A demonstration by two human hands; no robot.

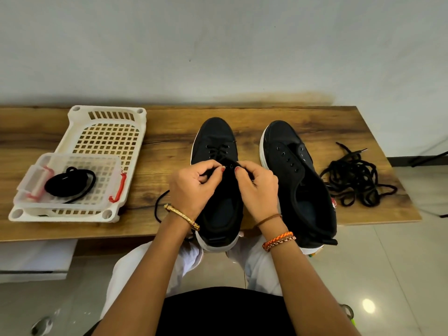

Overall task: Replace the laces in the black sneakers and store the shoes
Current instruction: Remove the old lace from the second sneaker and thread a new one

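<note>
On the wooden bench (169,132) stood two black sneakers with white soles. The left sneaker (215,134) was partly laced. The left hand (194,185) and right hand (259,187) both pinched its black lace (219,151) at the eyelets, fingers curled. The right sneaker (300,180) stood just beside it, unlaced. A tangle of loose black laces (356,175) lay to its right. A coiled lace (70,184) sat in a clear container (31,190) inside a white basket (109,115). No brand or writing could be read.
</note>
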